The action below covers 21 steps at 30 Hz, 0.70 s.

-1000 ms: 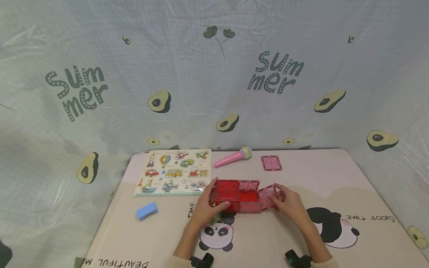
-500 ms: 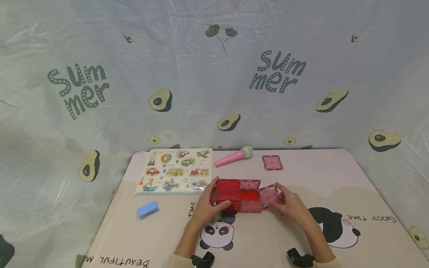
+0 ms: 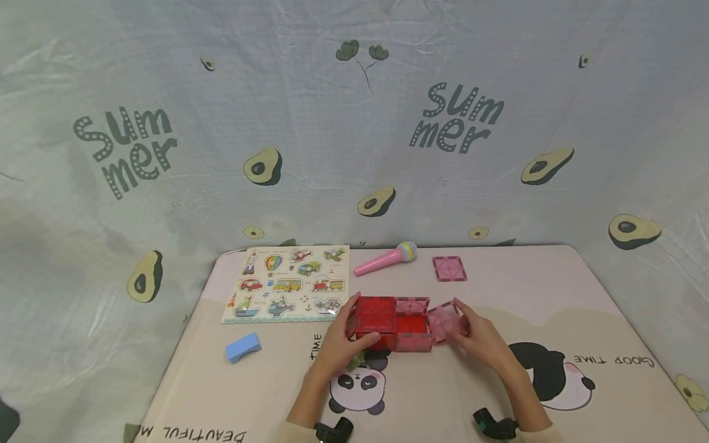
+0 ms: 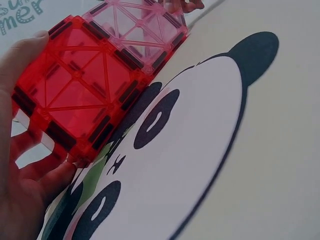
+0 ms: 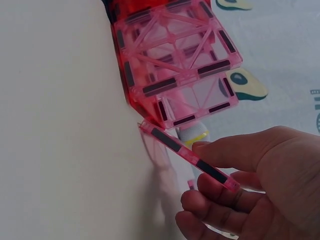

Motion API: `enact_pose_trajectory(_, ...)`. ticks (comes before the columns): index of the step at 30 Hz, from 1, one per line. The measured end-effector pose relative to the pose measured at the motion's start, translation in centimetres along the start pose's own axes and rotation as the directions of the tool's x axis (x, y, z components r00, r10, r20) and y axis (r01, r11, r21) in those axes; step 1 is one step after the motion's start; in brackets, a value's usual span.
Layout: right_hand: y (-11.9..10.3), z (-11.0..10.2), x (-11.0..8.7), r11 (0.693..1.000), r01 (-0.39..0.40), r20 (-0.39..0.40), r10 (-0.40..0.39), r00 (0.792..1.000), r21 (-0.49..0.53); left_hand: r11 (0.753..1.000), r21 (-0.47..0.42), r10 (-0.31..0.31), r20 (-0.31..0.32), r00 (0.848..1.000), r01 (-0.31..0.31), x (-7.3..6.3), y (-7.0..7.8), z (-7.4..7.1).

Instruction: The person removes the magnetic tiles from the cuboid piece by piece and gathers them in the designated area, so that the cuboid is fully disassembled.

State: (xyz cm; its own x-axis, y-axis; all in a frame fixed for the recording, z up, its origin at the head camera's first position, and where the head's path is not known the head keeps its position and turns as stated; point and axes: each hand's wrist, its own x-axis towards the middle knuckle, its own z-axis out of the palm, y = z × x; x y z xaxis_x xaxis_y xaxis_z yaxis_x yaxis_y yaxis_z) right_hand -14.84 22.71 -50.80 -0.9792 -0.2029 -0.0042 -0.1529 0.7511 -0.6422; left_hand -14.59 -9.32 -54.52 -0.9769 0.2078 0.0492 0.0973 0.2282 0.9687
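A structure of see-through magnetic tiles lies in the middle of the table in the head view. Its left part is a red tile cube; joined on its right is a pink tile section, open on top, with a red floor. My left hand grips the red cube, thumb at the front and fingers round the left side. My right hand pinches a loose pink square tile between thumb and fingers. That tile stands tilted at the structure's open right end, one corner close to it; whether they touch I cannot tell.
A vehicle picture puzzle board lies at the back left, with a blue arched block in front of it. Behind the structure are a pink toy microphone and another pink square tile. A printed curtain hangs behind the table.
My right hand has tipped the pink tile slightly more upright, and its fingers have shifted on the tile's edge. The left hand and the structure stay in place.
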Motion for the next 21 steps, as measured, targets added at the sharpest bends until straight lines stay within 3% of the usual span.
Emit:
enact_pose_trajectory(10,0.42,0.20,0.10,0.999,-0.035,-0.009,0.035,0.999,0.019,1.000,-0.025,-0.001,0.005,1.000,0.001,-0.10,0.31,0.02)
enact_pose_trajectory(21,0.62,0.06,0.34,0.997,-0.072,-0.094,0.074,0.993,0.026,1.000,-0.010,-0.001,0.003,1.000,0.001,-0.07,0.21,-0.02)
